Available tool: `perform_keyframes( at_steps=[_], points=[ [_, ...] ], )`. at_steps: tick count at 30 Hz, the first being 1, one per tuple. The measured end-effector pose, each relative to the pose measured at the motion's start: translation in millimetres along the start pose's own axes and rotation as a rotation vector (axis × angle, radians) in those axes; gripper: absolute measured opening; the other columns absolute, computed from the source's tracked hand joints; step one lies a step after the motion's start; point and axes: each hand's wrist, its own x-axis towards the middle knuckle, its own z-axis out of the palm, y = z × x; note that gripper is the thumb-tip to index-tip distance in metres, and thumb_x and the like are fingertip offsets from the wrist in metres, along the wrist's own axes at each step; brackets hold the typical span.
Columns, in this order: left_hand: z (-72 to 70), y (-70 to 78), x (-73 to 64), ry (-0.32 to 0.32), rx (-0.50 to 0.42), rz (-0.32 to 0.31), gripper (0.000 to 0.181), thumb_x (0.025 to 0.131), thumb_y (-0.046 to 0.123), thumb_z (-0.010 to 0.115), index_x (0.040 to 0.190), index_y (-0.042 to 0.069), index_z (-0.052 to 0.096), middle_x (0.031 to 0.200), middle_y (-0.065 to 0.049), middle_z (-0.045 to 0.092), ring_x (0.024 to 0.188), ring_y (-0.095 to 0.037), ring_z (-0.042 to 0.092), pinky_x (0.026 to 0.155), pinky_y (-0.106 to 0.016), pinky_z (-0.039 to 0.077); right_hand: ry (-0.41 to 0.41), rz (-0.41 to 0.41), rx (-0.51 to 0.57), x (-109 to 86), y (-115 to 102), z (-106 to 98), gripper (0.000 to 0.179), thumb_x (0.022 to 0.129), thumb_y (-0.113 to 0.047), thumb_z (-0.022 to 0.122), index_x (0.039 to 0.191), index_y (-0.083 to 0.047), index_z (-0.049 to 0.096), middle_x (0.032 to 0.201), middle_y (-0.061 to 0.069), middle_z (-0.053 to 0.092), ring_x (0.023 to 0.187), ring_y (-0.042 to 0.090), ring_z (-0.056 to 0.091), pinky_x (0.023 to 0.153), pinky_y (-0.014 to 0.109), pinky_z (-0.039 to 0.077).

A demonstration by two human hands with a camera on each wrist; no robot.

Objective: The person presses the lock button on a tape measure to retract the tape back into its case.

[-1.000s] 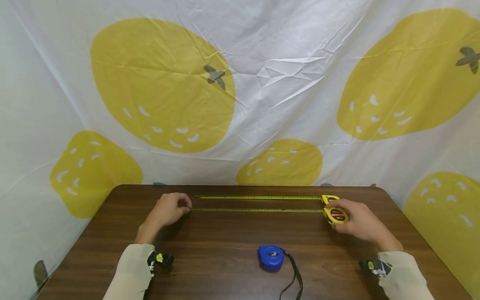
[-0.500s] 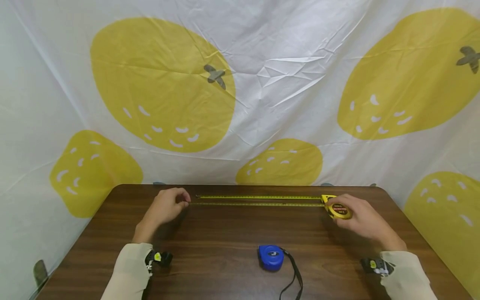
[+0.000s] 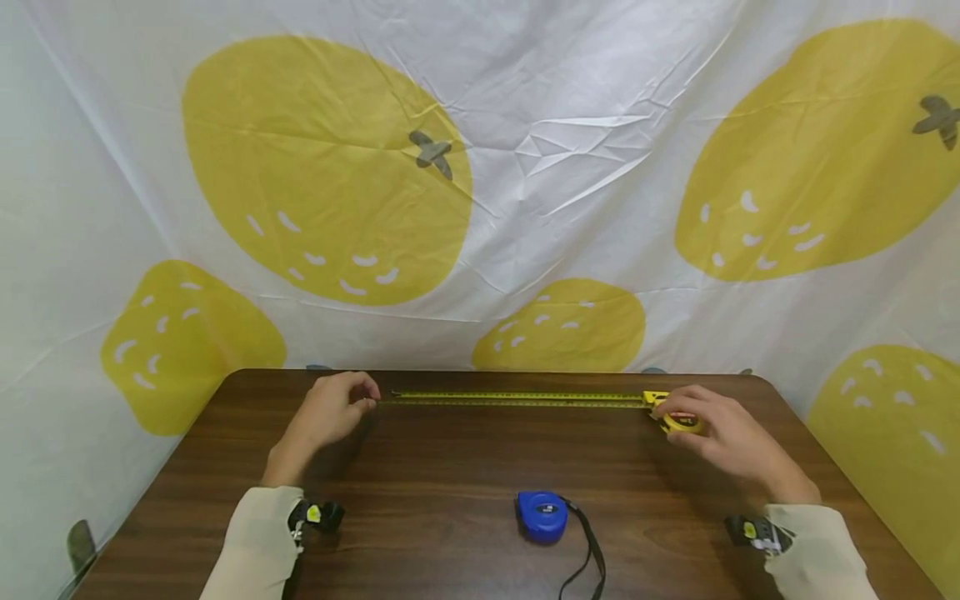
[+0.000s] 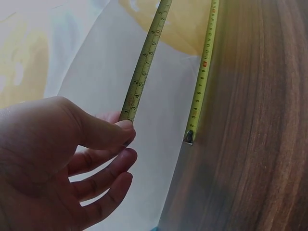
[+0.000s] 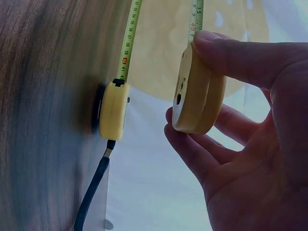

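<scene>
My left hand [image 3: 333,408] pinches the end of a drawn-out yellow blade [image 4: 142,67] between thumb and fingers. At the other end, my right hand [image 3: 720,429] grips that tape measure's yellow case [image 5: 207,96], thumb on one edge and fingers around the opposite side. The right wrist view shows this case raised off the table. Beside it a second yellow tape measure [image 5: 114,110] lies on the table, its blade [image 4: 199,86] pulled out and its metal end hook visible. In the head view the two blades run nearly parallel, close together; the right hand partly hides both cases.
A blue tape measure [image 3: 542,517] with a black wrist strap [image 3: 592,550] lies nearer to me on the brown wooden table [image 3: 450,467]. Behind the table's far edge hangs a white cloth [image 3: 525,208] with large yellow fruit prints.
Both hands have carried the held tape measure away from me, toward the one lying on the table. The gap between the two blades has narrowed in the head view.
</scene>
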Motion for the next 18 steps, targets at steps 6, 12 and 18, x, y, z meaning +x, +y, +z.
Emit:
perform_keyframes(
  at_steps=[6,12,18],
  points=[
    [-1.8,2.1,-0.3,0.008,0.002,0.010,0.014,0.096,-0.001,0.078,0.093,0.013,0.075,0.095,-0.004,0.075,0.092,-0.029,0.069,0.085,-0.054,0.054,-0.012,-0.003,-0.008,0.3,-2.7,-2.6,0.031,0.091,-0.005,0.088,0.119,-0.017,0.079,0.124,-0.001,0.073,0.111,0.027,0.070,0.082,0.045,0.058],
    [-2.2,2.6,-0.5,0.003,0.003,0.008,0.012,0.098,0.001,0.078,0.094,0.012,0.075,0.097,-0.004,0.076,0.095,-0.029,0.070,0.087,-0.055,0.054,-0.020,-0.013,-0.017,0.3,-3.4,-4.6,0.032,0.091,-0.004,0.087,0.119,-0.017,0.079,0.123,0.000,0.073,0.110,0.028,0.071,0.083,0.049,0.059],
    [-2.3,2.8,-0.3,-0.023,-0.010,-0.021,0.013,0.099,0.000,0.077,0.096,0.012,0.076,0.092,0.000,0.073,0.088,-0.022,0.066,0.082,-0.049,0.054,-0.042,0.016,-0.013,-0.8,-5.4,-6.7,0.031,0.094,-0.005,0.085,0.120,-0.021,0.079,0.126,0.001,0.073,0.112,0.030,0.071,0.084,0.051,0.059]
  ],
)
